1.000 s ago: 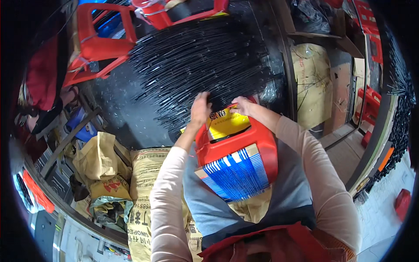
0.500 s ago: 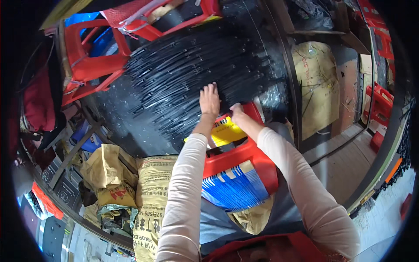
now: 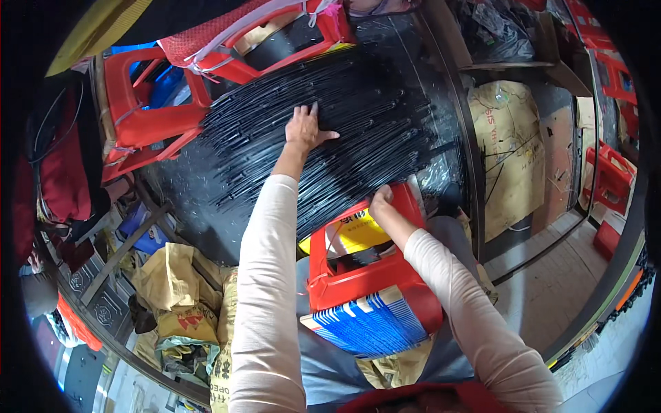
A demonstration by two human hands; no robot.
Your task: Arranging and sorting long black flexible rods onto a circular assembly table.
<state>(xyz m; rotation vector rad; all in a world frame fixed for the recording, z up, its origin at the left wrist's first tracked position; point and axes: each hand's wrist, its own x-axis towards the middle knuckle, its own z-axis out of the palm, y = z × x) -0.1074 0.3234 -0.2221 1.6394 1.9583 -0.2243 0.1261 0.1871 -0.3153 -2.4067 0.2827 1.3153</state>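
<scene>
A broad pile of thin black strips (image 3: 275,148) covers the dark tabletop ahead of me; their exact kind is not plain. My left hand (image 3: 303,129) rests on the middle of this pile, fingers spread and thumb pointing right. Closer to me, my right hand (image 3: 381,204) is curled at the pile's near edge, beside a red plastic stool frame (image 3: 341,281). Whatever its fingers hold is hidden. A yellow printed sheet (image 3: 358,233) shows inside the frame, left of that hand. On the frame's near side sits a row of blue bands (image 3: 375,323) wound over a pale board.
Red stools (image 3: 155,103) stand at the far left and along the far edge. Brown paper sacks (image 3: 180,286) lie at the lower left. On the right, a raised dark rail (image 3: 463,138) borders a tan sack (image 3: 506,151), with an open cardboard box (image 3: 506,38) beyond.
My left hand has moved left and farther out over the black strips, and its fingers have spread. The right hand stays near the stool frame's edge. The view has shifted slightly.
</scene>
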